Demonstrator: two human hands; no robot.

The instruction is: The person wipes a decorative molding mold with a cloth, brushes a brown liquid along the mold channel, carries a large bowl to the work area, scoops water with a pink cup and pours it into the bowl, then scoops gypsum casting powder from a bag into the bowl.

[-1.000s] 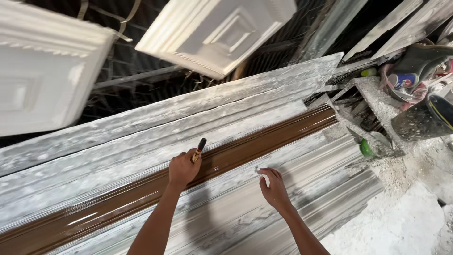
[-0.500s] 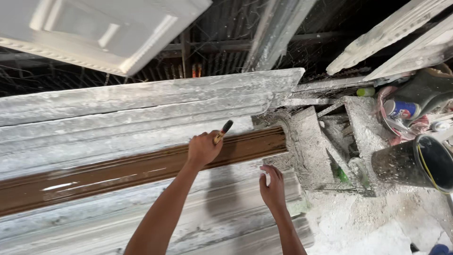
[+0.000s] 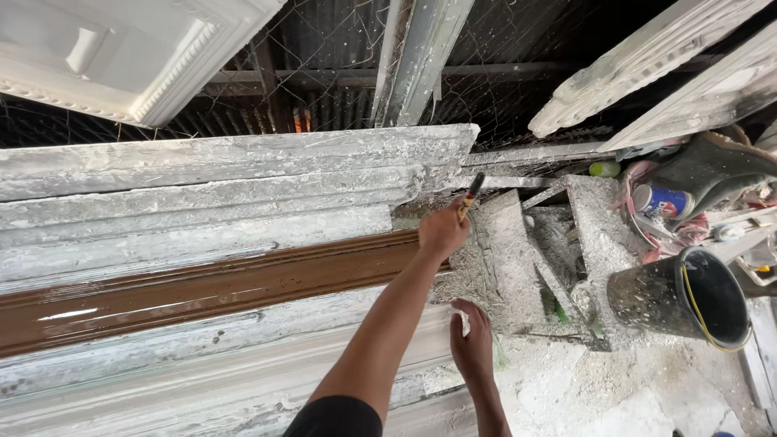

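Brown wet coating covers the long moulding (image 3: 202,287); the left hand (image 3: 442,233) clenches a brush (image 3: 469,194) at its end, probably coating, while the right hand (image 3: 473,344) rests open, steadying.

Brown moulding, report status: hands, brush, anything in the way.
Left hand grips brush at the brown moulding end. Right hand rests on white moulding. Black bucket off to the side.
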